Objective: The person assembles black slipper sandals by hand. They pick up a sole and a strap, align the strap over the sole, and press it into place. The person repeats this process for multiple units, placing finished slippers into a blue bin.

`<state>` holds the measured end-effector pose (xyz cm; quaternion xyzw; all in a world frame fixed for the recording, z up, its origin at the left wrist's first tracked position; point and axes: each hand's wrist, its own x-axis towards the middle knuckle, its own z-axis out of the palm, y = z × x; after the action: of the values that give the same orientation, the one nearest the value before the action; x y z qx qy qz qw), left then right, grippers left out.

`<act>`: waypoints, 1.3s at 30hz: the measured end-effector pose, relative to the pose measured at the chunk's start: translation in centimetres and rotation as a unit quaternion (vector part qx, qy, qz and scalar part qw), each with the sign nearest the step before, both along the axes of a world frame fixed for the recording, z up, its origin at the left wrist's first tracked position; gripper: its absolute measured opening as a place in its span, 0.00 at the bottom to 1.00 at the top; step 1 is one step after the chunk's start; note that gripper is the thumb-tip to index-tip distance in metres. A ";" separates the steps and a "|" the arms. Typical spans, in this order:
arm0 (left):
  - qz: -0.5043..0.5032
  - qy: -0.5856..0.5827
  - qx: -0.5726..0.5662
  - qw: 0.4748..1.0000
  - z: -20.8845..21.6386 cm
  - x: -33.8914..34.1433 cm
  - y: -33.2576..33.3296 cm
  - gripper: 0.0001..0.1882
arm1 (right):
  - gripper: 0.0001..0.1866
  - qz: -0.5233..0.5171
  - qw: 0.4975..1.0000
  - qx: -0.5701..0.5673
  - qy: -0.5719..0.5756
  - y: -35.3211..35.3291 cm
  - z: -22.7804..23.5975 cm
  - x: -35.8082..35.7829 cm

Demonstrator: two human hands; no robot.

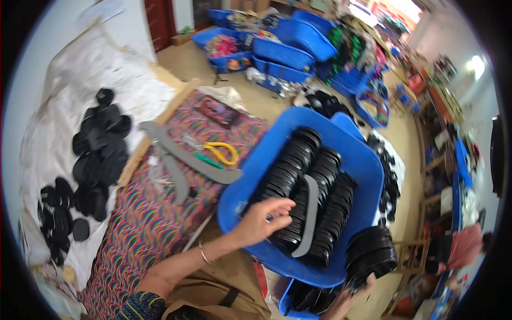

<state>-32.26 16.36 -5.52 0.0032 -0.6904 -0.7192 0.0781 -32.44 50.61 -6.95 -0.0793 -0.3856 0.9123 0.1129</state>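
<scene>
My left hand [262, 220] reaches over a large blue plastic tub [368, 176], its fingers loosely bent and apart, with nothing visible in them. Inside the tub stand long rows of black round disc-like pieces [282, 173], packed on edge. A curved grey strip [310, 218] lies across these rows, just right of my left hand and apart from it. Beyond the tub's right front edge, my right hand [364, 288] is closed around the lower end of a stack of black round pieces [370, 253]. The stack hides part of its fingers.
To the left, a bench with patterned cloth [144, 224] bears grey curved strips [186, 154], yellow-handled pliers [223, 153] and a phone [217, 112]. Black discs [101, 138] lie on white sheeting. Another blue tub [288, 304] stands below. More tubs [282, 50] are stacked behind.
</scene>
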 end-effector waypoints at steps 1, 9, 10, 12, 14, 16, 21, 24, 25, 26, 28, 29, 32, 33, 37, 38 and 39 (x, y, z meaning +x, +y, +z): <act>-0.020 -0.021 -0.012 1.000 -0.4 -2.0 0.3 0.20 | 0.45 -0.041 0.999 -0.007 -0.003 2.6 -1.1 -1.4; -0.135 -0.036 -0.108 0.984 -2.2 -17.0 5.1 0.16 | 0.35 -0.110 0.993 0.019 -0.028 13.9 -8.5 -9.1; -0.140 -0.044 -0.110 0.983 -2.3 -18.6 5.9 0.16 | 0.36 -0.118 0.992 0.022 -0.026 12.6 -8.0 -9.9; -0.148 -0.039 -0.133 0.979 -3.0 -21.6 7.3 0.17 | 0.37 -0.119 0.992 0.024 -0.031 12.3 -9.0 -10.8; -0.152 -0.035 -0.157 0.975 -4.0 -24.3 8.7 0.17 | 0.38 -0.123 0.992 0.027 -0.031 12.0 -9.6 -11.3; -0.159 -0.024 -0.184 0.970 -5.1 -26.8 10.0 0.16 | 0.39 -0.129 0.991 0.033 -0.026 11.2 -9.6 -11.6; -0.175 0.033 -0.268 0.947 -7.6 -32.2 13.1 0.17 | 0.42 -0.107 0.989 0.093 -0.049 9.2 -8.7 -11.2; -0.192 0.092 -0.315 0.925 -9.6 -34.8 14.8 0.18 | 0.43 -0.127 0.986 0.078 -0.077 7.6 -8.3 -10.8; -0.201 0.101 -0.328 0.918 -10.2 -35.5 15.5 0.18 | 0.43 -0.139 0.984 0.070 -0.084 7.5 -8.4 -10.7; -0.210 0.113 -0.340 0.910 -10.7 -36.2 16.1 0.19 | 0.43 -0.119 0.987 0.060 -0.084 8.2 -9.0 -10.4; -0.220 0.104 -0.352 0.904 -12.0 -37.4 17.2 0.19 | 0.47 -0.164 0.979 0.065 -0.099 7.7 -8.9 -10.5; -0.225 0.099 -0.359 0.900 -12.7 -37.9 17.7 0.19 | 0.49 -0.185 0.975 0.068 -0.106 7.3 -8.8 -10.6; -0.234 0.075 -0.384 0.890 -14.5 -39.3 18.7 0.22 | 0.50 -0.200 0.968 0.084 -0.123 7.1 -8.6 -10.4; -0.239 0.070 -0.401 0.881 -15.1 -39.5 18.9 0.22 | 0.50 -0.200 0.967 0.088 -0.127 7.1 -8.7 -10.2; -0.245 0.069 -0.438 0.862 -16.6 -40.3 19.3 0.25 | 0.51 -0.198 0.965 0.107 -0.137 7.2 -8.8 -10.2; -0.255 0.061 -0.458 0.850 -16.8 -40.6 19.3 0.26 | 0.51 -0.196 0.964 0.112 -0.137 7.2 -8.8 -10.4; -0.267 0.051 -0.477 0.836 -17.2 -40.6 19.3 0.26 | 0.51 -0.195 0.964 0.117 -0.137 7.2 -8.7 -10.5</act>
<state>-72.90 35.70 -22.72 -0.2558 -0.9170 -0.2926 -0.0899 -42.93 57.85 -15.70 -0.2638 -0.4787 0.8014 0.2431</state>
